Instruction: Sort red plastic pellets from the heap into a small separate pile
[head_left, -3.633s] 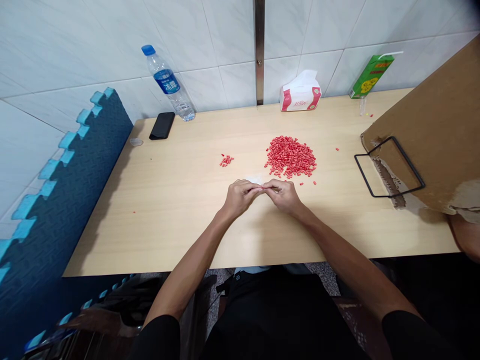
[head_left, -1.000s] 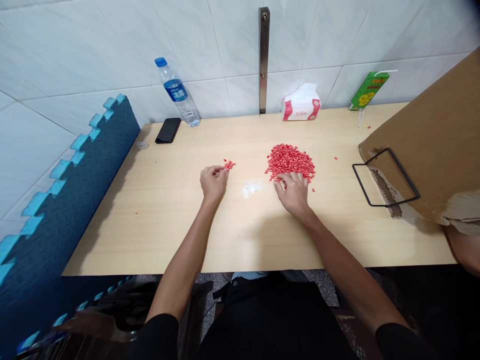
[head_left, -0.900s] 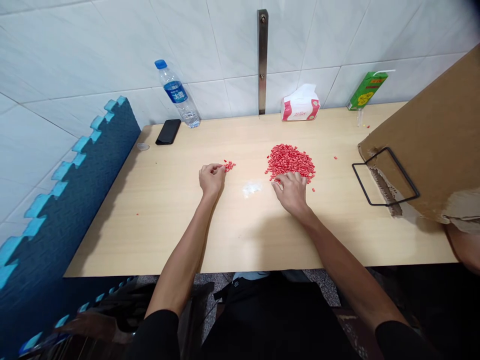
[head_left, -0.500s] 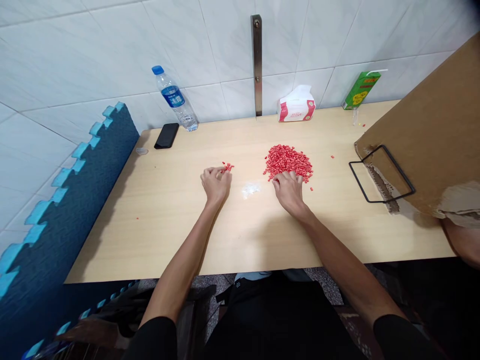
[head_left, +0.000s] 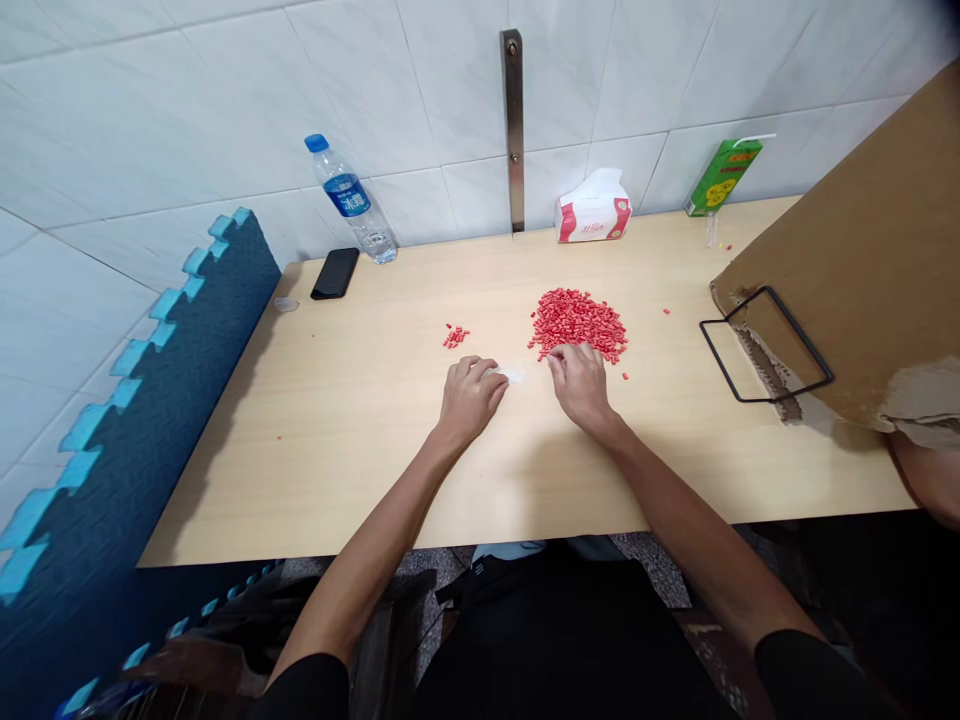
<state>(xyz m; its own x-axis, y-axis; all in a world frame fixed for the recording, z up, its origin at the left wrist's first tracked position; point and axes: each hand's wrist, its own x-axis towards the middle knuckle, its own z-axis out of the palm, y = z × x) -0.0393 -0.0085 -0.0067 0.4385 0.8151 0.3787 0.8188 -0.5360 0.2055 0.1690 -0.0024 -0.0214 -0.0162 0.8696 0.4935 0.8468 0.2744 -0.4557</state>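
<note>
My left hand is at the small heap of clear, thin plastic pieces, its thumb and forefinger drawn together at the heap's left edge. Whether a piece is between the fingertips cannot be made out. My right hand rests at the near edge of a large pile of small red cylindrical pieces, fingers curled and pinched; what they hold is hidden. A little cluster of the same red pieces lies on the table beyond my left hand, apart from it.
Along the wall stand a water bottle, a tissue pack and a green drink carton. A black phone lies at the back left. On the right, a cardboard sheet with a black wire frame hides part of another person's arm.
My left hand has left the small red cluster and moved right and nearer to the clear pieces. My right hand has stayed almost still at the pile's edge.
</note>
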